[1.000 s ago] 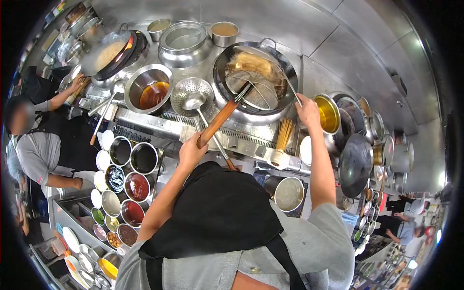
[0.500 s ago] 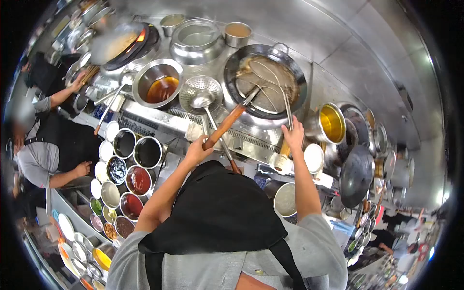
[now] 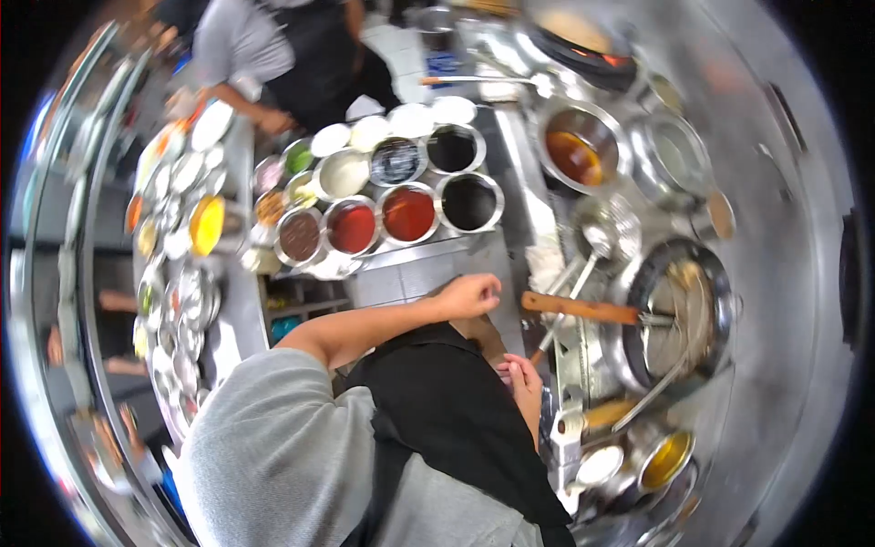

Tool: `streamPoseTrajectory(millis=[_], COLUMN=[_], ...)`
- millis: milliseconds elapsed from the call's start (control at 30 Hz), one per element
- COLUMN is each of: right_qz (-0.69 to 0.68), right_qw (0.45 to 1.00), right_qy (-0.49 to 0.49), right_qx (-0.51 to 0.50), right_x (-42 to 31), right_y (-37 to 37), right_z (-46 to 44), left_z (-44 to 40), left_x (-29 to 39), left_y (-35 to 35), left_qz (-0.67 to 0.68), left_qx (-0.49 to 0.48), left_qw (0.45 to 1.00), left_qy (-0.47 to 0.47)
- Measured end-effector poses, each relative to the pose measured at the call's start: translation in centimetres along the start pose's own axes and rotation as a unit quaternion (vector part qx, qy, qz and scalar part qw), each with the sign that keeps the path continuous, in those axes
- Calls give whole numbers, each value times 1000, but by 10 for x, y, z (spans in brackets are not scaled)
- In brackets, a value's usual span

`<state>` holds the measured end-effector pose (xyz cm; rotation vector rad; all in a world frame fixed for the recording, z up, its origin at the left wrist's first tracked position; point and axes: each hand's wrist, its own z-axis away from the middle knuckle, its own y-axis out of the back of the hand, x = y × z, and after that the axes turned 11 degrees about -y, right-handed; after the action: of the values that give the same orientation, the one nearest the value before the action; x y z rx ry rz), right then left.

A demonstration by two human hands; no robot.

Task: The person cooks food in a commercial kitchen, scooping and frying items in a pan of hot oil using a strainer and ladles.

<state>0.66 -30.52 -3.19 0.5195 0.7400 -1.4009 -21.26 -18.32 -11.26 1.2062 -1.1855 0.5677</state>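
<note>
My left hand (image 3: 469,296) hovers between the sauce pots and the stove, its fingers loosely curled with nothing visible in them. Lower down, my right hand (image 3: 524,383) is beside my apron, fingers bent slightly apart and holding nothing that I can see. To the right of both hands, a tool with a wooden handle (image 3: 581,308) rests over the rim of a wok (image 3: 635,290) containing brownish liquid. A wire skimmer (image 3: 652,401) also leans in the wok, its wooden handle toward the stove's front. A ladle (image 3: 597,242) sits by a perforated strainer (image 3: 626,225).
Metal pots of red sauce (image 3: 408,214), dark liquid (image 3: 468,202) and other condiments stand beyond my left hand. Behind them is a co-worker in a black apron (image 3: 314,64). A pot of yellow oil (image 3: 666,460) stands near the wok, and a counter with small bowls (image 3: 187,319) lies left.
The view has swung left toward the sauce pots. My left hand has let go of the wooden-handled tool, and my right hand has come off the skimmer; both tools remain at the wok.
</note>
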Motion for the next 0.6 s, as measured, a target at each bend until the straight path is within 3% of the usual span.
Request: streamPoseTrajectory(millis=[33,100,167,300,367,500,600], right_qz=[37,48,64,251,301,360,416], right_qw=[999,998,993,937,894,849,831], right_qy=[1,-3,-23,63,74,158,289], right_qx=[15,-43,-93,-235,-325,-353,-232], right_x=[2,34,35,56,74,67,68], right_y=[-2,8,-1,-28,-43,-79,-93], right_z=[0,-17,-23,-30,-34,-2,16], left_z=[21,65,114,202,245,303,322], left_x=[-16,-13,-11,7,24,51,62], left_y=[-8,-9,-25,-40,-44,-57,-58], left_qz=[-24,-47,-80,6,-29,3,-5], left_qx=[-21,-151,-210,-78,10,110,152], left_qw=[999,984,969,979,970,950,944], left_qy=[13,76,99,188,241,292,293])
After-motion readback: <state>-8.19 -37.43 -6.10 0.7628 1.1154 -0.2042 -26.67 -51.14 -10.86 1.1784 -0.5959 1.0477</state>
